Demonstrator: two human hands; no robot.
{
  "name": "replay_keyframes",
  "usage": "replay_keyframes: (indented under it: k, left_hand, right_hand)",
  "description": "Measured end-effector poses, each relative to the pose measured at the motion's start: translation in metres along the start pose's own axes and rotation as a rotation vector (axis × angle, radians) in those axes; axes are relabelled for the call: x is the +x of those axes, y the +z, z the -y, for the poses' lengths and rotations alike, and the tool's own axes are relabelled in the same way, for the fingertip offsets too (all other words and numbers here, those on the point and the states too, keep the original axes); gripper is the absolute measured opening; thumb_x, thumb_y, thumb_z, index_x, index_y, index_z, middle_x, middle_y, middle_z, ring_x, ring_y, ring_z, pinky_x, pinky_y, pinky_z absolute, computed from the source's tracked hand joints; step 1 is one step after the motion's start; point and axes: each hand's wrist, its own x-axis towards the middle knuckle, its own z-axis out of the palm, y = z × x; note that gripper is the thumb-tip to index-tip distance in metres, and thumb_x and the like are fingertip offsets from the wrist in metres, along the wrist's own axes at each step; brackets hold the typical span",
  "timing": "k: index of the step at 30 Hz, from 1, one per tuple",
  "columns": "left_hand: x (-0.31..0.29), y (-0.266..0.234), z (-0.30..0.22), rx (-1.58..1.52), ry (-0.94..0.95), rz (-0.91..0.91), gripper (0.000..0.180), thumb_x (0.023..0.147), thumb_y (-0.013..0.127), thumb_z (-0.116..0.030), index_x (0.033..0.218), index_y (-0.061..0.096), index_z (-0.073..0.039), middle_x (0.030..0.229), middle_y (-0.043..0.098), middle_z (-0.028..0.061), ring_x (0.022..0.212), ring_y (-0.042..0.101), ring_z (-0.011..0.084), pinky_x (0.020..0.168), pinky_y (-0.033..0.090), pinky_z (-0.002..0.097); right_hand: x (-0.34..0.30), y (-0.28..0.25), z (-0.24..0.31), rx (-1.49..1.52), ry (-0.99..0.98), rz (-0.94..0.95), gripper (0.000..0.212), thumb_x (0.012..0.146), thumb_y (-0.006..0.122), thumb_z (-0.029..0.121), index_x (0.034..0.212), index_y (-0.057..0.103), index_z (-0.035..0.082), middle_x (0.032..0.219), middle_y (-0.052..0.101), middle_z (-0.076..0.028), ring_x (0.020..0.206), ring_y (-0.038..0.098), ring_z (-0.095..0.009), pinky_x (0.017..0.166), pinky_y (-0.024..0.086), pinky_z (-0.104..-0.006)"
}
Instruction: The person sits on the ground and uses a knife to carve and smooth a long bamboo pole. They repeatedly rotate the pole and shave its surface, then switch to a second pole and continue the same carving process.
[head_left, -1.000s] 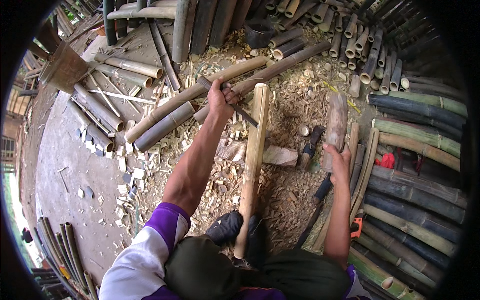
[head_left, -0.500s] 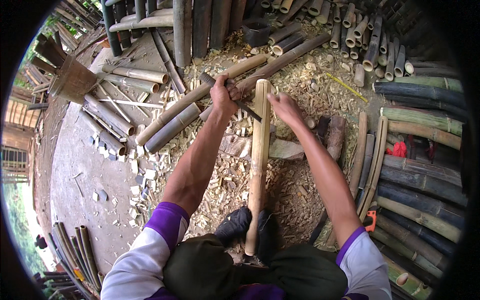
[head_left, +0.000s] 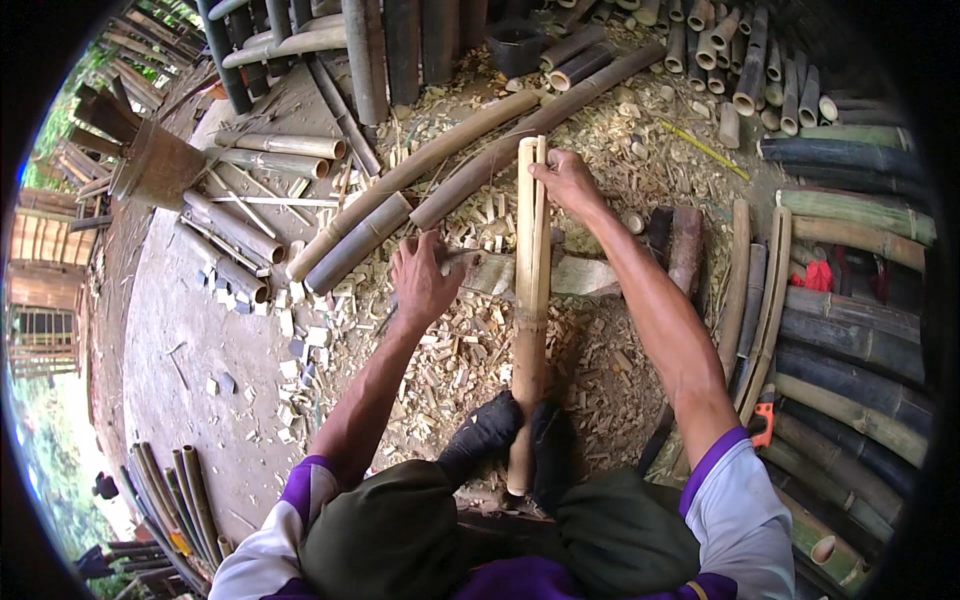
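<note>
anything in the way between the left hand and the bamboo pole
Nothing visible blocks the left hand. A log shows between it and the bamboo pole, but lies low among the wood chips and passes behind the pole. The right hand grips the pole's upper end.

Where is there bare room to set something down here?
Largest patch: grey floor at left, between the wood chips and the thin bamboo poles at lower left. Crowded: around the split bamboo held by the right hand, and across the stacked bamboo at right.
</note>
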Motion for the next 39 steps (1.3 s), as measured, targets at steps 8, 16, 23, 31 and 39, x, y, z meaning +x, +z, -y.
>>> replay_keyframes:
  k: [8, 16, 23, 31, 39]
  left_hand:
    - [0.03, 0.009, -0.088, -1.036, -0.076, 0.666, 0.053, 0.105, 0.061, -0.045, 0.123, 0.066, 0.005, 0.104, 0.071, 0.0125, 0.095, 0.067, 0.0172, 0.08, 0.06, 0.0351]
    - [-0.004, 0.013, -0.091, -1.034, -0.266, 0.574, 0.052, 0.106, 0.06, -0.041, 0.12, 0.068, 0.008, 0.097, 0.073, 0.0131, 0.081, 0.07, 0.0186, 0.069, 0.062, 0.0341]
    - [0.001, 0.029, -0.077, -0.774, 0.095, 0.487, 0.016, 0.097, 0.074, -0.014, 0.097, 0.073, 0.002, 0.081, 0.07, 0.0051, 0.07, 0.063, 0.011, 0.062, 0.053, 0.0315]
    - [-0.004, 0.026, -0.08, -0.827, 0.165, 0.426, 0.012, 0.089, 0.078, -0.006, 0.097, 0.075, 0.002, 0.081, 0.07, 0.0046, 0.072, 0.063, 0.0107, 0.062, 0.051, 0.0311]
    - [-0.027, -0.027, -0.105, -0.656, 0.11, 0.39, 0.01, 0.087, 0.08, -0.005, 0.096, 0.077, 0.0, 0.079, 0.074, 0.0059, 0.072, 0.066, 0.0114, 0.066, 0.053, 0.0327]
  right_hand:
    - [-0.057, -0.033, 0.013, 0.281, -0.386, -0.092, 0.043, 0.109, 0.054, 0.042, 0.093, 0.068, 0.005, 0.081, 0.061, -0.002, 0.074, 0.051, -0.011, 0.073, 0.047, -0.0326]
    - [-0.057, -0.022, 0.029, 0.275, -0.127, 0.014, 0.034, 0.108, 0.058, 0.03, 0.12, 0.069, 0.0, 0.104, 0.072, -0.009, 0.097, 0.063, -0.017, 0.09, 0.05, -0.0342]
    - [-0.109, -0.036, -0.01, -0.002, 0.145, 0.339, 0.033, 0.101, 0.068, 0.034, 0.105, 0.074, 0.001, 0.079, 0.069, -0.007, 0.067, 0.065, -0.017, 0.067, 0.056, -0.0387]
    - [-0.233, 0.032, -0.043, 0.157, 0.056, 0.241, 0.026, 0.093, 0.078, 0.022, 0.106, 0.076, 0.0, 0.081, 0.074, -0.019, 0.071, 0.072, -0.025, 0.069, 0.055, -0.0396]
    - [-0.26, 0.046, -0.033, 0.299, -0.13, 0.205, 0.019, 0.102, 0.064, 0.012, 0.114, 0.061, -0.002, 0.08, 0.07, -0.011, 0.073, 0.07, -0.021, 0.07, 0.055, -0.0392]
